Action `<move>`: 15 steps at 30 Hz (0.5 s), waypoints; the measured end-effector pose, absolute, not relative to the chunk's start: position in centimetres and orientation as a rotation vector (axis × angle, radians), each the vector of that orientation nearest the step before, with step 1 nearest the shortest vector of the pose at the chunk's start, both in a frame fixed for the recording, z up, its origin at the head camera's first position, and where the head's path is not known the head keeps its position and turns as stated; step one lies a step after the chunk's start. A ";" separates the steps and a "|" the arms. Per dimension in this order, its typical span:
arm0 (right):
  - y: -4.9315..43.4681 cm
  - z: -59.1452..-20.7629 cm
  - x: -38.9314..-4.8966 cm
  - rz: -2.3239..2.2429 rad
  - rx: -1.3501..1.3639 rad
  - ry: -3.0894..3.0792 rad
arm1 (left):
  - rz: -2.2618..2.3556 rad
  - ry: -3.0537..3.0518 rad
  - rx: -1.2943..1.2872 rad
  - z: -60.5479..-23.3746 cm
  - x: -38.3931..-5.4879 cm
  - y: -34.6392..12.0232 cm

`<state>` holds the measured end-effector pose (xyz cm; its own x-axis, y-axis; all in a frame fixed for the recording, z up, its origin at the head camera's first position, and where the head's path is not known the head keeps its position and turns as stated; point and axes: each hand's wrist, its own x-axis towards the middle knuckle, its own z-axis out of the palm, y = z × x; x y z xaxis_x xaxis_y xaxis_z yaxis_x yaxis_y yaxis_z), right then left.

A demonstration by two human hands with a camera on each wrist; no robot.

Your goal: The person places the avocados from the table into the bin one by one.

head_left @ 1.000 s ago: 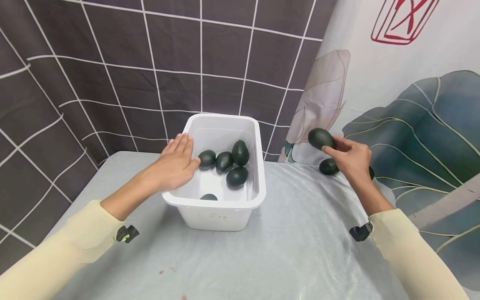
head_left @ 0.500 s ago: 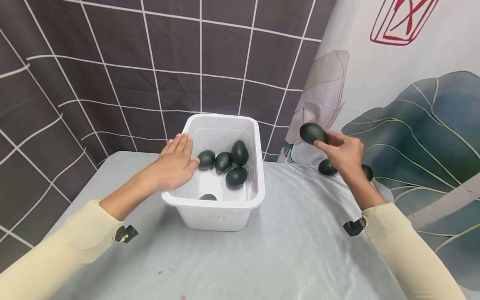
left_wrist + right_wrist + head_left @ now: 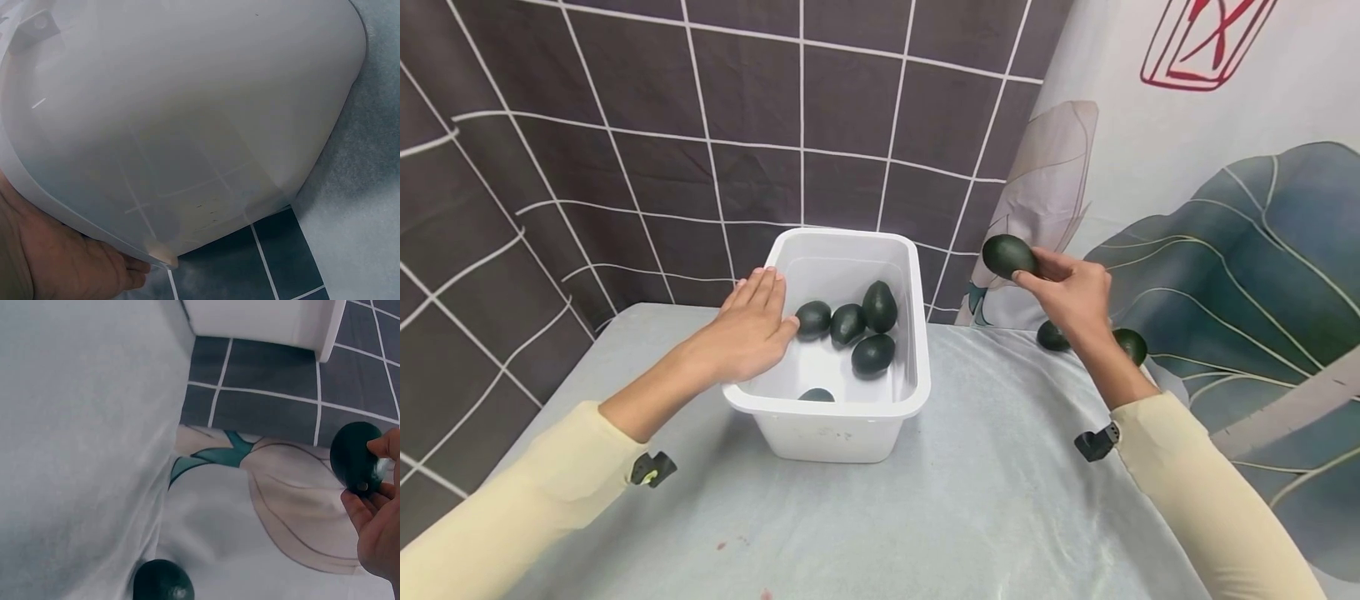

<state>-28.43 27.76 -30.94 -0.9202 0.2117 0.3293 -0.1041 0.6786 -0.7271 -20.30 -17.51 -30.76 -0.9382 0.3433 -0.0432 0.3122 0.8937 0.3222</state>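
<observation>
A white plastic tub stands on the table with several dark green avocados inside. My left hand rests with straight fingers along the tub's left rim; the left wrist view shows the palm against that rim from outside. To the right of the tub and above the table, my right hand pinches one avocado between thumb and fingers. In the right wrist view the held avocado shows its stem end toward the fingers.
Two more avocados lie at the table's back right edge, one behind the right wrist and one partly covered by the forearm. A grey cloth covers the table. Tile-patterned and leaf-printed curtains hang behind it.
My right hand has moved left and slightly up with the avocado, nearer to the tub, uncovering more of the avocado behind the forearm. My left hand stays on the rim.
</observation>
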 end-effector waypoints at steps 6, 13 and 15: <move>26.7 -30.7 -28.6 1.143 -0.028 -2.468 | 0.483 2.952 0.511 -30.7 -20.2 -17.4; 25.0 -29.9 -28.8 1.168 0.026 -2.441 | 0.480 2.958 0.507 -30.7 -20.2 -17.5; 24.5 -29.7 -28.9 1.189 0.053 -2.429 | 0.479 2.959 0.508 -30.7 -20.3 -17.5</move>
<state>-28.90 24.50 -29.67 -0.9054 0.1522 0.3964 -0.2198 0.6306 -0.7443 -20.26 -17.53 -30.66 -0.9391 0.3405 -0.0462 0.3085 0.8948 0.3226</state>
